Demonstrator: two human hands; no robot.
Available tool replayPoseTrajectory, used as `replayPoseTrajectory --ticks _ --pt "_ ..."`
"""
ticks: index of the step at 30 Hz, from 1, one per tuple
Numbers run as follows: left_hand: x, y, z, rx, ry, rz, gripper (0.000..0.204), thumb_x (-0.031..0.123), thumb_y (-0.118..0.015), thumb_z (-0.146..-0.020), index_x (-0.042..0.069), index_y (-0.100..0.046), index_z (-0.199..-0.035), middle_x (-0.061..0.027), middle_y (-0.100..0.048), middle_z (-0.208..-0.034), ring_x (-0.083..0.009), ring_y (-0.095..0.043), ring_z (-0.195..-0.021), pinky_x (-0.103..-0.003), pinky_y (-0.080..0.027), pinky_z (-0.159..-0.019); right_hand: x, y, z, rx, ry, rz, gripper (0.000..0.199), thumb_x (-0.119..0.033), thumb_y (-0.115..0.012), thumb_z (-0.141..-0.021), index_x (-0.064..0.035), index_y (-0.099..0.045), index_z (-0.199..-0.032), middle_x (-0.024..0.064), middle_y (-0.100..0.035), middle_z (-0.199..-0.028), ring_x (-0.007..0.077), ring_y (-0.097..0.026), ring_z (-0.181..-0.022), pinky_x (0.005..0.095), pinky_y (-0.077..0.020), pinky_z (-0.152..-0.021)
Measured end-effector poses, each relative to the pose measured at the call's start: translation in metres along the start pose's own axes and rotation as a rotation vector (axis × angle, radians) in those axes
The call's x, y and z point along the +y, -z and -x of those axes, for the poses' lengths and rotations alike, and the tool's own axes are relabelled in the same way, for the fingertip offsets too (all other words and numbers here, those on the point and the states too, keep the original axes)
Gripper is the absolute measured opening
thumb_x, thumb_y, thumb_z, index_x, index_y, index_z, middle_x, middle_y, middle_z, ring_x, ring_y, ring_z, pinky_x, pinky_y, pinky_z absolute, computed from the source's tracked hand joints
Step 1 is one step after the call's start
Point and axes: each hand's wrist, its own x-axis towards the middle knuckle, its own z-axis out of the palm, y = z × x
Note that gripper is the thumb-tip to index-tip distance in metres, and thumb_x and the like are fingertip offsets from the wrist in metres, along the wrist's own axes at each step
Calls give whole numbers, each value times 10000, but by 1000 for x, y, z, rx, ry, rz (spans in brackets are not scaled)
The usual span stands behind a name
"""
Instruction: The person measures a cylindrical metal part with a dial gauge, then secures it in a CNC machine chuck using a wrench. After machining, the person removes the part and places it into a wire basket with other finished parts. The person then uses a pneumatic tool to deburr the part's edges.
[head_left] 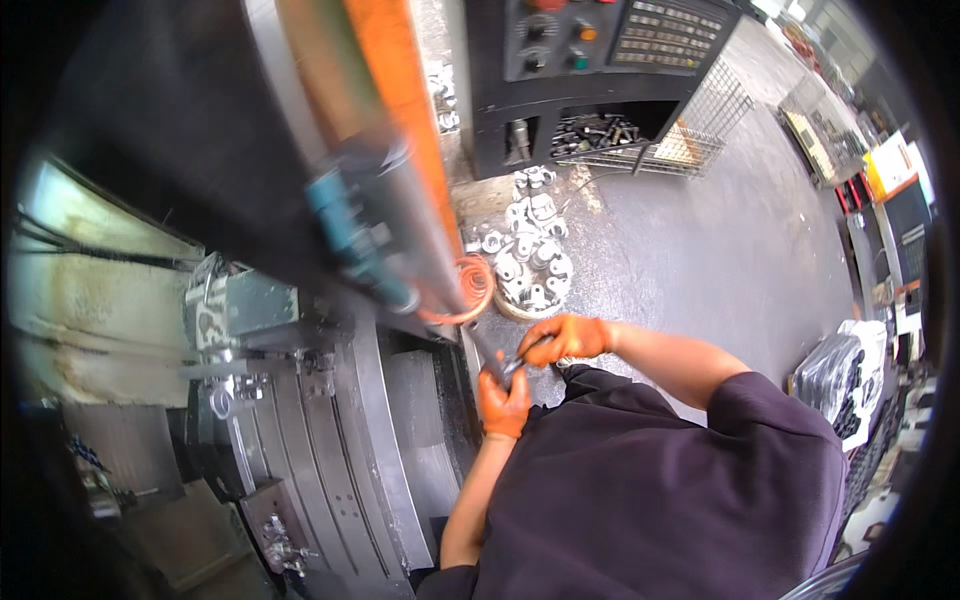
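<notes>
My left hand (503, 403), in an orange glove, is closed round a small grey metal part (513, 370) in front of my body. Close beside it, my right hand (566, 340), also gloved in orange, is closed on a thin dark tool (538, 345) whose end reaches the part. Blur hides the exact kind of both. Just beyond my hands stands a round basket (520, 312) filled with light metal castings (533, 270). A coiled orange air hose (474, 288) hangs left of the basket.
At my left lies a machine bed with a slotted table (300, 440) and a fixture (238, 385). A control panel (610, 40) stands ahead, above a shelf of dark metal tools (597, 133). A wire basket (715, 120) adjoins it. Plastic-wrapped goods (830, 375) sit at right.
</notes>
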Motion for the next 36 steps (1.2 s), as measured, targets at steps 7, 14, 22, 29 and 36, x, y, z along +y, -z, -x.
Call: replayPoseTrajectory --ticks 7,14,22,29,36 --pt "22 -123 -68 -404 -71 -387 531 237 -728 -920 -6 -592 -1373 -242 -684 -1282 -382 -682 -1153 -444 -540 -985 -37 204 92 835 330 46 252 -164 -766 -955 -40 -689 -1160 54 -730 -1099 132 -672 -1020 282 -553 -902" --pt "-92 -95 2 -95 343 -364 525 281 -622 -1004 4 -554 -1444 -257 -653 -1353 -340 -660 -1226 -419 -504 -1056 -64 393 50 1202 112 800 463 -247 -779 -905 -16 -646 -1283 189 -699 -1231 335 -696 -1088 391 -539 -968" --pt "-128 8 207 466 926 -632 389 287 -578 -1013 51 -632 -1318 -148 -718 -1152 -268 -681 -1064 -390 -518 -952 -24 519 -50 1227 -104 1132 406 -404 -725 -857 -91 -745 -1115 189 -753 -1035 370 -712 -929 474 -562 -834" --pt "-105 19 228 648 1230 -749 343 190 -469 -1000 26 -699 -1194 -265 -661 -1318 -415 -616 -1281 -474 -494 -1074 -3 569 -17 955 -309 1745 300 -236 -538 -991 -78 -754 -1126 249 -726 -1147 429 -698 -1071 518 -556 -927" --pt "-99 148 132 1115 791 80 586 506 -473 -1017 -43 -672 -1060 -206 -709 -1126 -272 -663 -1097 -424 -499 -944 -6 445 -27 1575 175 1082 670 -518 -594 -981 -51 -583 -1462 238 -612 -1432 424 -584 -1305 466 -467 -1088"
